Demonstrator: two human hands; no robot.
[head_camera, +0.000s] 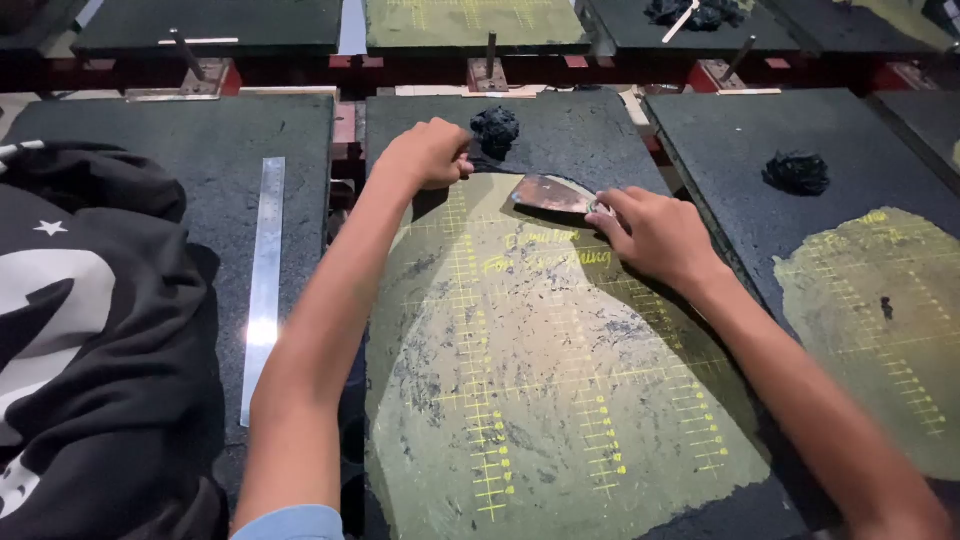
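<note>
My right hand (652, 232) grips a metal scraper (552, 194) and holds its flat blade against the middle dark platen (560, 135). The blade lies at the upper edge of a pale, worn patch with yellow grid lines (530, 370). My left hand (428, 153) rests as a loose fist on the platen's far left part; I cannot see anything in it. A black crumpled lump (495, 130) lies just beyond both hands, right of my left fist.
A metal ruler (264, 280) lies on the left platen beside a black printed garment (90, 340). The right platen (740, 150) carries another black lump (797, 172) and a scraped yellow-lined patch (880, 310). More platens and red brackets stand along the far row.
</note>
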